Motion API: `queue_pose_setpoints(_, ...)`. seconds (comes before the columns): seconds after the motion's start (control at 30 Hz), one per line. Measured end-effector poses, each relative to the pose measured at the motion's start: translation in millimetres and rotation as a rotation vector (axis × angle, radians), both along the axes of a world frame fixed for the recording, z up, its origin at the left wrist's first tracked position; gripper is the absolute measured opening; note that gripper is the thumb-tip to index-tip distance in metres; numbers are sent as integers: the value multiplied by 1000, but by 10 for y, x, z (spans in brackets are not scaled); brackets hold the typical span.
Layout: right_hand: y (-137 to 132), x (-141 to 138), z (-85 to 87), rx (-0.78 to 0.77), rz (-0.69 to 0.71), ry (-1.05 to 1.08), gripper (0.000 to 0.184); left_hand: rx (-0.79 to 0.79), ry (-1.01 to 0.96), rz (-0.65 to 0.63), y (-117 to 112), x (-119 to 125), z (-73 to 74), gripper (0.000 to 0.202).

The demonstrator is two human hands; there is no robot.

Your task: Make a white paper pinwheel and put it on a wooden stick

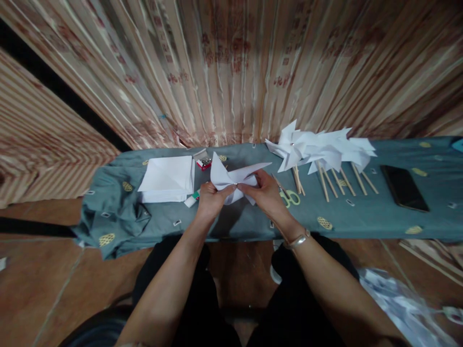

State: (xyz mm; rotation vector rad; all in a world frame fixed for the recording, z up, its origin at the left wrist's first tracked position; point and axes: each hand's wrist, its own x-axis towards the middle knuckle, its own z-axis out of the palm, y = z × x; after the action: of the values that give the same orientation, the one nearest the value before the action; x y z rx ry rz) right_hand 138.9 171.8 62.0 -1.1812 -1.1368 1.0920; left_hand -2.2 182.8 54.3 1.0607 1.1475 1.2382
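Observation:
Between my two hands is a white paper pinwheel, with a small shiny pin head at its centre. My left hand grips its left side, thumb close to the pin. From the right, my right hand pinches it, thumb also by the centre. Whether a stick sits behind the paper is hidden. Just right of my right hand lie scissors with pale green handles. A small red box of pins and a green-and-white eraser-like block lie left of the pinwheel.
A stack of white paper squares lies on the left of the cloth-covered table. Several finished-looking pinwheels on sticks rest at the back right, beside a black phone. A pleated curtain hangs behind; a plastic bag is on the floor.

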Motion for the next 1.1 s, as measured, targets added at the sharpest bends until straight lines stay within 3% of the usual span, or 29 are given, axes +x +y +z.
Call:
queue_pose_setpoints(0.2,-17,100,58,-70,25,-126,42,-58,-41,-42,-29,24,24,18)
queue_pose_setpoints(0.37,-25,168,29,-112,36,-10,60,-91,-146,-111,-63,84,23,21)
queue_pose_setpoints(0.63,-67,289,-56,-141,32,24,49,-151,-234,-209,-154,188,-54,30)
queue_pose_setpoints(0.83,-73,411,-104,-185,-6,67,47,-98,-233,-280,-154,144,-44,41)
queue_pose_setpoints(0.9,-64,480,-97,-176,-17,70,47,-74,-224,-237,-85,69,-61,44)
queue_pose_setpoints(0.97,-63,553,-82,-156,-21,61,48,-65,-170,-109,25,-26,-118,45)
queue_pose_setpoints(1.1,-119,624,-54,-159,22,17,56,91,207,78,306,-181,-294,29)
